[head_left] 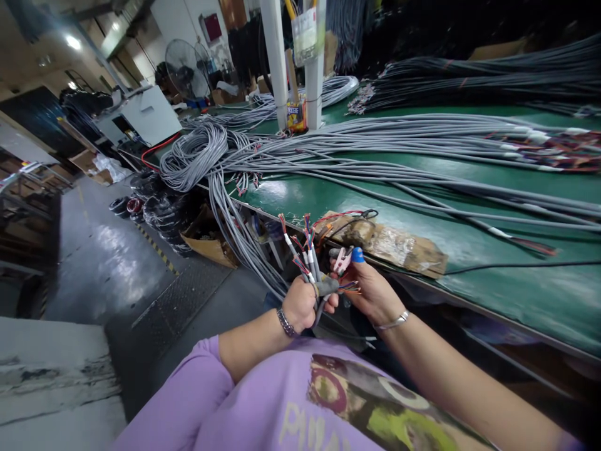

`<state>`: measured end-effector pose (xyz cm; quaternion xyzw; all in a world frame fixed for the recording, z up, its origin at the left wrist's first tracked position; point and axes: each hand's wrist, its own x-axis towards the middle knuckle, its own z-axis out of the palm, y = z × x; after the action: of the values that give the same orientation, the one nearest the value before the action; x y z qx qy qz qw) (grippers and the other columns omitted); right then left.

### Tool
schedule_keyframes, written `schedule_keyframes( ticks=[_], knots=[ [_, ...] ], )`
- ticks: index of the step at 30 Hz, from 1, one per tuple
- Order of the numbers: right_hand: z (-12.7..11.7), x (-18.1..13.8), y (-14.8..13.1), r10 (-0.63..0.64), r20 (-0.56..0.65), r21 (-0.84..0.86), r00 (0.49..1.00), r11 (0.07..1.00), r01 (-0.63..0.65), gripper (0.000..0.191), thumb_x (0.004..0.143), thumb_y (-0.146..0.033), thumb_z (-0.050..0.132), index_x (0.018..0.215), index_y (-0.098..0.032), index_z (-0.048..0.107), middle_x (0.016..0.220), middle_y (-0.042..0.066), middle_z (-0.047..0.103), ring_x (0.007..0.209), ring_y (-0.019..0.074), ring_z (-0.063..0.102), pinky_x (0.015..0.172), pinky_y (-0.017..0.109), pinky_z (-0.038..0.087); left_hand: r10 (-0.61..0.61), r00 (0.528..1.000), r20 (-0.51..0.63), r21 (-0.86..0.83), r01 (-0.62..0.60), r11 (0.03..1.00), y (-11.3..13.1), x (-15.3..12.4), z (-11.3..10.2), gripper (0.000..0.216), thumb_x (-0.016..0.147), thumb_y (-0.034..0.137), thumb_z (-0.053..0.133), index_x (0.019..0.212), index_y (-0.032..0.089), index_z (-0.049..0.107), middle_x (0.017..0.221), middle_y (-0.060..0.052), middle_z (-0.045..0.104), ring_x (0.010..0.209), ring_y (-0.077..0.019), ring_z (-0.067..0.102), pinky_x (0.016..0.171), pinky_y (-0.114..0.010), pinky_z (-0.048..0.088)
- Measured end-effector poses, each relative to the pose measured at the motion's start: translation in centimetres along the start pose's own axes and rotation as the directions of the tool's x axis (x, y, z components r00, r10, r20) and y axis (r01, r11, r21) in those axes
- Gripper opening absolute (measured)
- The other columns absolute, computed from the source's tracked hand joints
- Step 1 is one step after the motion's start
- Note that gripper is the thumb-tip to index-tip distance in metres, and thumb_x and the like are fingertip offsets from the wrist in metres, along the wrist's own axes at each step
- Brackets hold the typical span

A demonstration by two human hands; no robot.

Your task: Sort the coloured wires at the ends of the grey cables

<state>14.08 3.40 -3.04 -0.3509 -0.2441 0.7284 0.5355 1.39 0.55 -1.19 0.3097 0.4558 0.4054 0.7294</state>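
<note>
My left hand [300,305] is closed around a bunch of grey cables [307,260] whose stripped ends fan upward with coloured wires showing. My right hand [369,288] is closed too, pinching a small metal clip-like tool [342,258] and some thin coloured wire ends beside the bunch. A blue cap covers one right fingertip [357,254]. Both hands sit just in front of the near edge of the green table [493,275], close to my chest.
Long grey cable bundles [422,144] lie across the table, with a coil [197,153] hanging off its left end. A brown taped packet [399,241] lies at the near edge. White posts [276,62] stand at the back. Boxes, coils and a fan [184,69] fill the floor at left.
</note>
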Motion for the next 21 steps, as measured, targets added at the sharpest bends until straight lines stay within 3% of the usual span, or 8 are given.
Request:
schedule_keyframes(
  ticks=[7, 11, 16, 21],
  knots=[
    [-0.2, -0.4, 0.1, 0.053, 0.02, 0.09, 0.998, 0.994, -0.055, 0.047, 0.068, -0.068, 0.068, 0.078, -0.022, 0.067, 0.068, 0.002, 0.064, 0.055, 0.0154, 0.055, 0.054, 0.029, 0.046, 0.033, 0.999, 0.009, 0.014, -0.033, 0.999, -0.3, -0.5, -0.1, 0.046, 0.048, 0.049, 0.082, 0.062, 0.013, 0.058, 0.045, 0.0, 0.055, 0.036, -0.0076, 0.046, 0.036, -0.019, 0.035],
    [-0.5, -0.8, -0.4, 0.081, 0.022, 0.059, 0.996, 0.995, -0.082, 0.044, 0.072, -0.067, 0.065, 0.078, -0.023, 0.068, 0.074, 0.004, 0.066, 0.06, 0.0164, 0.056, 0.057, 0.03, 0.048, 0.067, 0.998, 0.007, 0.03, -0.067, 0.997, -0.5, -1.4, -0.3, 0.045, 0.051, 0.049, 0.082, 0.06, 0.014, 0.055, 0.045, 0.0, 0.055, 0.036, -0.0071, 0.045, 0.037, -0.019, 0.035],
    [-0.5, -0.8, -0.5, -0.006, -0.007, -0.007, 1.0, 1.0, 0.006, 0.031, 0.074, -0.055, 0.071, 0.074, -0.024, 0.066, 0.069, 0.0, 0.063, 0.061, 0.0153, 0.055, 0.059, 0.029, 0.047, 0.155, 0.985, -0.08, -0.025, -0.157, 0.987, -0.5, -2.0, -0.3, 0.04, 0.057, 0.046, 0.079, 0.064, 0.014, 0.057, 0.048, 0.0, 0.056, 0.039, -0.0078, 0.047, 0.039, -0.019, 0.036],
    [-0.2, -0.7, -0.1, -0.078, -0.021, 0.034, 0.997, 0.996, 0.079, 0.035, 0.071, -0.056, 0.074, 0.077, -0.022, 0.067, 0.07, 0.0, 0.063, 0.061, 0.0127, 0.053, 0.057, 0.026, 0.045, 0.185, 0.974, -0.131, -0.042, -0.192, 0.98, -0.4, -1.7, 0.3, 0.038, 0.057, 0.044, 0.078, 0.064, 0.013, 0.058, 0.047, 0.001, 0.055, 0.039, -0.0075, 0.047, 0.039, -0.019, 0.035]
  ],
)
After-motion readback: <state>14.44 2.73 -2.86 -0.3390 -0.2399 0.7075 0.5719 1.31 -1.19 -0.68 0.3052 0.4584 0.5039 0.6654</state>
